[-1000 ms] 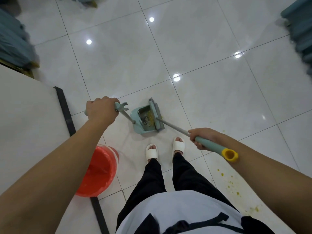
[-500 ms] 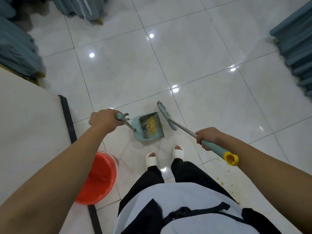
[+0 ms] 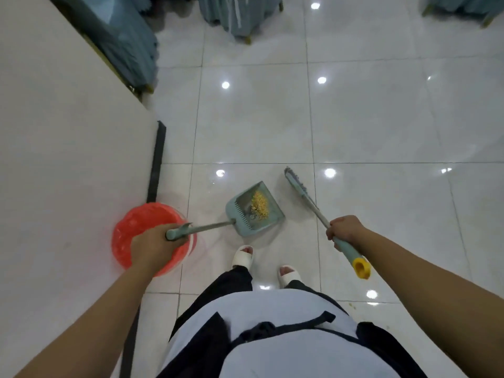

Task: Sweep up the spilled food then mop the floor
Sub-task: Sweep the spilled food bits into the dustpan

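Note:
My left hand [image 3: 156,245] grips the end of the long handle of a teal dustpan [image 3: 266,223]. The pan sits in front of my feet and holds a heap of yellow food bits [image 3: 260,205]. My right hand [image 3: 344,230] is closed on the teal handle of a broom [image 3: 299,190], whose narrow head lies to the right of the pan, apart from it. The handle ends in a yellow cap [image 3: 361,267]. A few yellow specks [image 3: 351,305] remain on the white tiles at the lower right.
A red bucket [image 3: 136,227] stands beside a white table [image 3: 62,165] on the left, partly under my left hand. Chairs with teal covers [image 3: 240,15] stand at the top. My white sandals [image 3: 243,256] are just behind the pan. Glossy floor tiles stretch to the right.
The broom head has swung out of the dustpan and off to the right. The view has turned, bringing the bucket under my left hand, and the dustpan handle has tilted toward it.

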`<act>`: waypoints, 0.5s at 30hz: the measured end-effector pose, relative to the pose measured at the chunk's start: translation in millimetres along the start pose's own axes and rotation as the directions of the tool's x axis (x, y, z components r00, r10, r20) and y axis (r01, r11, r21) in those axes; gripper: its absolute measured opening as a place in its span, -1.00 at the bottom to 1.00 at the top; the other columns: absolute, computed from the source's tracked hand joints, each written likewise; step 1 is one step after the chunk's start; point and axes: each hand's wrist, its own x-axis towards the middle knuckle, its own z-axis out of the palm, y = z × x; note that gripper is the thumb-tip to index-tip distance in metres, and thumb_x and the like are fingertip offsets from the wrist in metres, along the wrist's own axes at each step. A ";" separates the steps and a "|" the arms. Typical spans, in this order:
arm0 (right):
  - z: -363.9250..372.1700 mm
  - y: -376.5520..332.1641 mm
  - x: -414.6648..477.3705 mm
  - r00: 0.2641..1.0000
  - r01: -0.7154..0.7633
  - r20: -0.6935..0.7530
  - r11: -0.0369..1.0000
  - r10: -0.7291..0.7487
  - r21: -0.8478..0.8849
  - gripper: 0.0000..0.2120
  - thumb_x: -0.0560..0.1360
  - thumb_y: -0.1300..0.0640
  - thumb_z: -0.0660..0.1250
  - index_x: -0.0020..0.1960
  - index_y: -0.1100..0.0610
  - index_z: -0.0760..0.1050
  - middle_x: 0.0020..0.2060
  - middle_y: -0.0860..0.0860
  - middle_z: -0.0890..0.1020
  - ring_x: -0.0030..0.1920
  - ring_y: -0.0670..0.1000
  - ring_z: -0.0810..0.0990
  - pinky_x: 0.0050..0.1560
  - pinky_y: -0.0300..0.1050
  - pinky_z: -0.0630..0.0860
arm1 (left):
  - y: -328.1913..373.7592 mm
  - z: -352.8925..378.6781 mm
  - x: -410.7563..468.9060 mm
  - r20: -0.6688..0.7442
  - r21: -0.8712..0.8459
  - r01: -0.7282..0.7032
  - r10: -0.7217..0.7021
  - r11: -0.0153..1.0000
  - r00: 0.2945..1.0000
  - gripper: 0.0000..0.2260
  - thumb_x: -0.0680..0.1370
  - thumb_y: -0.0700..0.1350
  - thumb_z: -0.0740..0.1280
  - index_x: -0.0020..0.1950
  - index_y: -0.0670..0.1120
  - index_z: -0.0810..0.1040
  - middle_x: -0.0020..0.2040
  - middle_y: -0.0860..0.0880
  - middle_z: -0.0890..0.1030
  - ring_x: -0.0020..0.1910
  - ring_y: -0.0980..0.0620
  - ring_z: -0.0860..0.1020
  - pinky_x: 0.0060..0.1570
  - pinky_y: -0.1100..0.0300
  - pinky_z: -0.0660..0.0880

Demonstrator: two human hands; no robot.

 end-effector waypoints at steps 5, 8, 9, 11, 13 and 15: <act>-8.5 34.6 9.9 0.999 -0.010 0.045 0.990 0.004 0.138 -0.70 0.38 0.53 0.33 0.08 0.33 0.54 -0.20 0.26 0.54 -0.40 0.17 0.49 -0.45 -0.11 0.49 | -21.3 67.4 -95.9 -0.085 -0.297 0.232 -0.267 0.926 0.960 -0.75 0.42 0.21 0.47 0.06 0.20 0.64 -0.18 0.05 0.66 -0.11 -0.03 0.59 -0.02 0.02 0.48; -11.8 63.5 15.8 0.998 -0.021 0.062 0.998 0.017 0.062 -0.56 0.40 0.49 0.33 0.25 0.26 0.50 -0.04 0.30 0.55 -0.32 0.19 0.50 -0.46 -0.12 0.50 | -22.5 100.3 -147.7 -0.056 -0.462 0.333 -0.401 0.822 0.914 -0.73 0.44 0.17 0.48 0.09 0.14 0.64 -0.17 0.06 0.65 -0.10 -0.04 0.59 -0.02 0.03 0.49; -11.4 73.6 17.4 0.997 -0.028 0.068 0.999 0.026 0.031 -0.51 0.41 0.48 0.33 0.31 0.24 0.48 -0.01 0.30 0.55 -0.31 0.19 0.51 -0.48 -0.13 0.50 | -23.7 109.7 -163.2 -0.043 -0.504 0.362 -0.442 0.784 0.896 -0.76 0.45 0.13 0.49 0.08 0.15 0.64 -0.18 0.08 0.65 -0.11 -0.04 0.59 -0.01 0.03 0.49; -10.1 88.5 16.5 0.995 -0.039 0.094 0.999 0.042 -0.034 -0.46 0.41 0.46 0.34 0.37 0.21 0.45 -0.01 0.28 0.56 -0.29 0.19 0.53 -0.49 -0.15 0.50 | -24.9 126.1 -188.8 -0.036 -0.567 0.376 -0.477 0.733 0.878 -0.82 0.45 0.13 0.49 0.02 0.18 0.63 -0.19 0.08 0.66 -0.13 -0.02 0.61 0.02 0.00 0.52; -7.4 96.7 12.0 0.994 -0.031 0.100 0.997 0.038 -0.075 -0.44 0.41 0.44 0.34 0.39 0.19 0.45 -0.03 0.26 0.57 -0.29 0.19 0.54 -0.48 -0.15 0.50 | -26.6 140.2 -207.4 -0.007 -0.638 0.386 -0.507 0.667 0.862 -0.89 0.45 0.10 0.49 -0.06 0.16 0.65 -0.20 -0.01 0.69 -0.15 -0.03 0.64 0.02 -0.03 0.54; -2.4 102.5 8.4 0.995 -0.033 0.093 0.996 0.040 -0.077 -0.42 0.39 0.45 0.34 0.39 0.19 0.46 0.03 0.29 0.57 -0.31 0.20 0.54 -0.49 -0.16 0.51 | -29.4 153.3 -219.6 0.014 -0.668 0.407 -0.536 0.623 0.844 -0.90 0.46 0.11 0.48 -0.08 0.15 0.65 -0.20 -0.05 0.69 -0.15 -0.06 0.65 0.02 -0.03 0.55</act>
